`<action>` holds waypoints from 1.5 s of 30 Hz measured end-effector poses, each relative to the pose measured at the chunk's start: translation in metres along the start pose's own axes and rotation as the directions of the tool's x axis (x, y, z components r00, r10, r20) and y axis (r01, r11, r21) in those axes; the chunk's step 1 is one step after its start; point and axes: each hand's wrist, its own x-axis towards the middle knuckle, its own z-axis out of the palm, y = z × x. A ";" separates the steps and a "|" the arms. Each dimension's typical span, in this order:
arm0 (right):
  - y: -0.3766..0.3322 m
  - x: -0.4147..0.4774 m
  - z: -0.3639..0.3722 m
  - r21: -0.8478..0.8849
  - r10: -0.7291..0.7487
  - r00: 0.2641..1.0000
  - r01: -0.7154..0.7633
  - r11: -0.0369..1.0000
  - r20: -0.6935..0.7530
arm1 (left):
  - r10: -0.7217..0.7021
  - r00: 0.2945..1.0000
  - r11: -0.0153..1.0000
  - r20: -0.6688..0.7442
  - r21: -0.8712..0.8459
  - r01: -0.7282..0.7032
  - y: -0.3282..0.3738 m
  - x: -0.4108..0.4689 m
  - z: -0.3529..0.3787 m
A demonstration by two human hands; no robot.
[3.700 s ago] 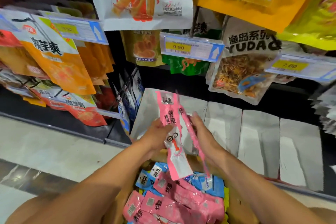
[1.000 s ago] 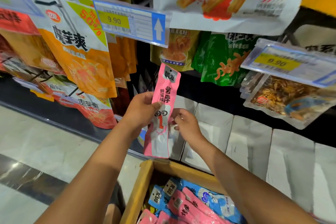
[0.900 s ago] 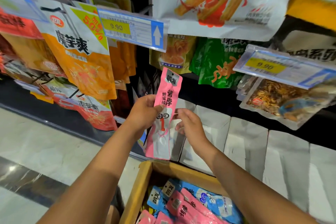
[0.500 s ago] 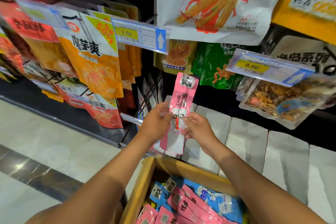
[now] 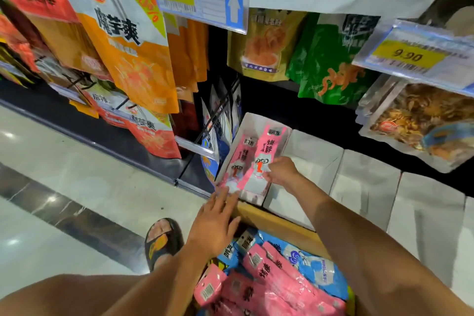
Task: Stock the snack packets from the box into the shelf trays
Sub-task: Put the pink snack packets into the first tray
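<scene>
— Pink-and-white plastic snack packet (image 5: 266, 159), lying where?
— Resting in leftmost white rectangular shelf tray (image 5: 252, 118), long axis pointing up-slope, away from right hand (image 5: 282, 172), fingers pinching its lower end.
— Left hand (image 5: 215, 223)?
— Hovering over brown cardboard box (image 5: 277, 226) rim, fingers released, straight.

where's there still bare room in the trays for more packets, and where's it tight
The three white trays right of the right hand look bare, from the first tray to the frame's edge. Crowded: the first tray holds two pink packets, one pinched by that hand, blue-and-white bags crowd its left side, and the left hand is at its front.
</scene>
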 end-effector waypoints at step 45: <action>0.058 0.035 0.058 -0.917 -0.081 0.945 0.282 -0.281 0.316 | -0.010 0.989 0.999 -0.145 -0.038 0.005 -0.002 0.003 0.014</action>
